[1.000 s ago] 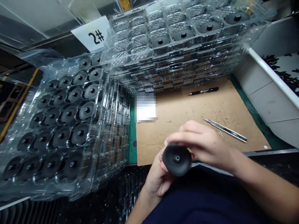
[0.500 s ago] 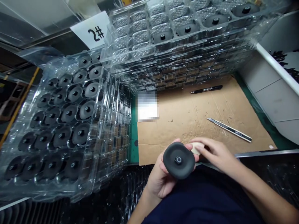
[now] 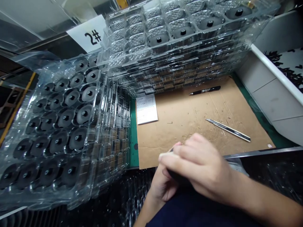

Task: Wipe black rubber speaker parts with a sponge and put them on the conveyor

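My left hand (image 3: pixel 163 186) holds a dark, rounded rubber-like part (image 3: pixel 178 177) from below, close to my body. Most of that part is hidden, with only a dark strip showing under the fingers. My right hand (image 3: pixel 201 164) lies over it, fingers curled and closed, slightly blurred. A pale cream piece (image 3: pixel 163 155) shows at the right fingertips against the part; whether it is a pad or a finger cover is unclear. Beyond the hands, a utility knife (image 3: pixel 228 130) and a black pen (image 3: pixel 204 90) lie on a cardboard sheet (image 3: pixel 175 110).
Stacked clear plastic trays (image 3: pixel 94 151) filled with similar dark parts stand at left. More clear trays (image 3: pixel 187 52) rise at the back, partly filled. A printed slip (image 3: pixel 146 110) lies at the cardboard's left. A white bin (image 3: pixel 274 82) with small black pieces borders the right.
My right hand has moved left with the cream piece, from beside the dark part to over it. The part's face, visible before, is now covered. The view has shifted slightly.
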Demonstrator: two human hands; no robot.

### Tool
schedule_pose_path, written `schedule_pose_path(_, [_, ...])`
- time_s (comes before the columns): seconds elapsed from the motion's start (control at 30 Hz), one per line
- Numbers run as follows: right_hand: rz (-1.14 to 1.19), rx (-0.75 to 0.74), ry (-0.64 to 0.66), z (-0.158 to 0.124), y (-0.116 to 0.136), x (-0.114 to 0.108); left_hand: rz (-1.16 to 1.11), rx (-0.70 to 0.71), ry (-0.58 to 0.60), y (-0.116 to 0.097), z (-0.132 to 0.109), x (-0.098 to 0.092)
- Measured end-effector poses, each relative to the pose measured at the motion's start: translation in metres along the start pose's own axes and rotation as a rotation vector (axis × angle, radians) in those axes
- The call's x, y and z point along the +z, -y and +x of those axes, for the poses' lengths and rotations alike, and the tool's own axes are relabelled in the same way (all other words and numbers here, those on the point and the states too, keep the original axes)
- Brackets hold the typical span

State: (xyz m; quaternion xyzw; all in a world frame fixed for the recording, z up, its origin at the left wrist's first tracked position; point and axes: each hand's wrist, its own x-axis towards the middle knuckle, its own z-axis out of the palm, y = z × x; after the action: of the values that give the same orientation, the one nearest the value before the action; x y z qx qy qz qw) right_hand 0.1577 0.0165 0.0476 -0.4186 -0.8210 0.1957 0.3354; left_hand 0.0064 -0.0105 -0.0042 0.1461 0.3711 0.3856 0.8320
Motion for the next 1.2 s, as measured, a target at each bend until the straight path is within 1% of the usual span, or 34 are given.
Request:
schedule_pose_path(0.03, [0.055, -0.032, -0.027, 0.001, -0.003, 0.001, -0.017, 0.009, 0.005, -0.001, 0.000, 0.000])
schedule_pose_path(0.07, [0.106, -0.007, -0.038, 0.001, -0.008, 0.002, -0.034, 0.024, 0.003, -0.002, 0.000, 0.000])
schedule_pose_path(0.1, [0.143, 0.068, -0.039, 0.000, -0.015, 0.002, -0.055, 0.035, 0.001, -0.003, -0.001, 0.000])
schedule_pose_path(0.17, [0.189, 0.312, -0.004, -0.006, -0.033, 0.003, -0.104, 0.045, 0.021, -0.006, -0.002, -0.002])
schedule_pose_path(0.23, [0.245, 0.533, 0.042, -0.017, -0.053, 0.007, -0.167, 0.037, 0.072, -0.008, -0.003, -0.005])
schedule_pose_path(0.27, [0.267, 0.603, 0.058, -0.024, -0.062, 0.011, -0.202, 0.036, 0.097, -0.008, -0.004, -0.006])
schedule_pose_path(0.33, [0.290, 0.675, 0.099, -0.038, -0.073, 0.024, -0.249, 0.039, 0.123, -0.008, -0.004, -0.008])
schedule_pose_path(0.47, [0.281, 0.659, 0.168, -0.054, -0.079, 0.054, -0.290, 0.006, 0.116, -0.006, -0.004, -0.007])
schedule_pose_path(0.57, [0.284, 0.632, 0.177, -0.054, -0.078, 0.065, -0.300, -0.021, 0.102, -0.006, -0.003, -0.006])
schedule_pose_path(0.7, [0.270, 0.604, 0.139, -0.052, -0.083, 0.068, -0.299, -0.017, 0.114, -0.006, -0.003, -0.006])
schedule_pose_path(0.87, [0.160, 0.670, -0.021, -0.060, -0.087, 0.068, -0.323, -0.022, 0.168, -0.004, -0.002, -0.007])
schedule_pose_path(1.0, [0.170, 0.675, -0.064, -0.064, -0.083, 0.063, -0.292, -0.053, 0.171, -0.003, -0.001, -0.005])
schedule_pose_path(1.03, [0.178, 0.671, -0.067, -0.065, -0.082, 0.062, -0.234, -0.024, 0.161, -0.002, -0.001, -0.006])
schedule_pose_path(1.07, [0.184, 0.668, -0.070, -0.065, -0.080, 0.061, -0.132, 0.043, 0.137, -0.001, 0.000, -0.006])
schedule_pose_path(1.1, [0.190, 0.665, -0.073, -0.066, -0.079, 0.060, 0.023, 0.156, 0.099, -0.001, 0.001, -0.007])
schedule_pose_path(1.2, [0.200, 0.653, -0.080, -0.069, -0.075, 0.057, 0.631, 0.603, -0.033, 0.001, 0.004, -0.012])
